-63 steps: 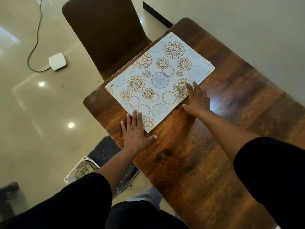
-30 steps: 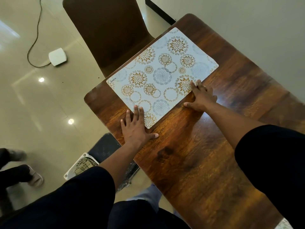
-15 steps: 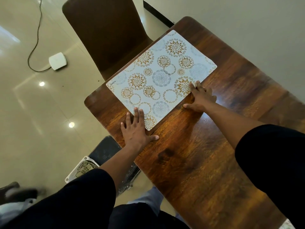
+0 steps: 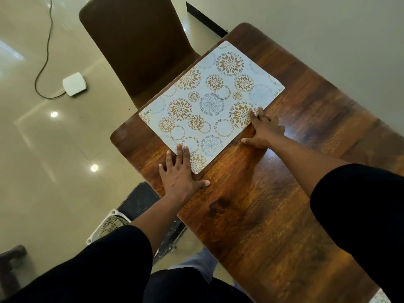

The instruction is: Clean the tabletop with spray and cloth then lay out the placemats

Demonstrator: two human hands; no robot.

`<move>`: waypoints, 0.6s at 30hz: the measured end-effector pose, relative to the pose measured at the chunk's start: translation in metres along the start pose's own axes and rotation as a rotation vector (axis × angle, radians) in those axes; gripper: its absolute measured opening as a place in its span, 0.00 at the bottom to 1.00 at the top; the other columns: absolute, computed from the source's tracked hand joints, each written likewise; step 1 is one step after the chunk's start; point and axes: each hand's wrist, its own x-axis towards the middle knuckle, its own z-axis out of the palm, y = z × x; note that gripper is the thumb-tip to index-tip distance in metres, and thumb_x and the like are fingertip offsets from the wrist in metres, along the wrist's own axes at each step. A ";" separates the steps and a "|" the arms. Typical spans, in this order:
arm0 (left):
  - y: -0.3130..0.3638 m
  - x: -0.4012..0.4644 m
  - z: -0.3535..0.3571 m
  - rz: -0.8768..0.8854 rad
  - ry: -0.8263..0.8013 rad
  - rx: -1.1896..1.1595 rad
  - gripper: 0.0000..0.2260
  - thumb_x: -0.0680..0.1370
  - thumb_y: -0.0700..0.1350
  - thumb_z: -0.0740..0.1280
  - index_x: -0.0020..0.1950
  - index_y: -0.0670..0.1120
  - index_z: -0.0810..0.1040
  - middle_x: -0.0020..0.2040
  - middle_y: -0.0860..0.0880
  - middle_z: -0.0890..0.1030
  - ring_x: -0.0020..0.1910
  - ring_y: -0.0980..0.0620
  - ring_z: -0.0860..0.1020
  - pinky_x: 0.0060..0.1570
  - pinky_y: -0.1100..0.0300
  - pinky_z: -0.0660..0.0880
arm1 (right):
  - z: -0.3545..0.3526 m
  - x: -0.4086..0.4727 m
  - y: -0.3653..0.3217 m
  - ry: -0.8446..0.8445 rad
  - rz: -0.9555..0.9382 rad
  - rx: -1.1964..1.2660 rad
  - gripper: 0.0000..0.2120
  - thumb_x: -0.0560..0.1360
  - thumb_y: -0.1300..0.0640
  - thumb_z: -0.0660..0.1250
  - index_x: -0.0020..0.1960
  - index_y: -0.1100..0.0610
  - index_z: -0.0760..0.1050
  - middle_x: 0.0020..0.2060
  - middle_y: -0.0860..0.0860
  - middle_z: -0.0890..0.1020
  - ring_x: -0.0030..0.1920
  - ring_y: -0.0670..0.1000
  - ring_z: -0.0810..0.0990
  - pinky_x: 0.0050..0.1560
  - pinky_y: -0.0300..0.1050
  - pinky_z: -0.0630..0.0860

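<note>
A pale placemat (image 4: 209, 106) printed with gold and blue flower circles lies flat at the far end of the dark wooden table (image 4: 262, 215). My left hand (image 4: 179, 173) rests flat with fingers spread, its fingertips on the mat's near left corner. My right hand (image 4: 264, 130) lies on the tabletop at the mat's near long edge, fingertips touching that edge. Neither hand holds anything. A corner of another patterned mat (image 4: 381, 298) peeks in at the bottom right. No spray bottle or cloth is in view.
A brown chair (image 4: 135, 44) stands at the table's far left side. A dark stool (image 4: 140, 202) over a white basket (image 4: 109, 224) sits beside the table's near left edge. A white box with a cable (image 4: 74, 84) lies on the tiled floor. A wall runs along the right.
Both hands have stayed on the placemat's near edge and corner. The mat has barely shifted on the table. Someone's feet that passed at the left are gone from view.
</note>
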 end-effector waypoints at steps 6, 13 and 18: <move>-0.001 0.000 0.000 0.010 0.002 -0.001 0.63 0.70 0.79 0.68 0.87 0.53 0.33 0.87 0.50 0.32 0.86 0.38 0.37 0.82 0.32 0.46 | -0.001 0.000 -0.001 0.003 -0.002 0.000 0.51 0.77 0.33 0.70 0.85 0.43 0.38 0.85 0.48 0.38 0.83 0.66 0.44 0.75 0.72 0.58; -0.002 -0.001 -0.002 0.017 -0.002 0.035 0.63 0.69 0.80 0.67 0.87 0.52 0.34 0.87 0.50 0.33 0.87 0.37 0.39 0.81 0.30 0.50 | -0.001 -0.004 -0.005 0.047 0.001 -0.081 0.52 0.77 0.33 0.69 0.86 0.46 0.40 0.85 0.51 0.41 0.83 0.66 0.48 0.75 0.69 0.60; -0.002 0.000 -0.003 0.004 -0.020 0.019 0.64 0.70 0.79 0.68 0.87 0.50 0.33 0.87 0.49 0.31 0.86 0.37 0.36 0.81 0.28 0.49 | 0.002 -0.020 -0.021 0.152 0.058 -0.131 0.54 0.75 0.35 0.72 0.85 0.54 0.43 0.84 0.60 0.50 0.81 0.67 0.56 0.73 0.68 0.66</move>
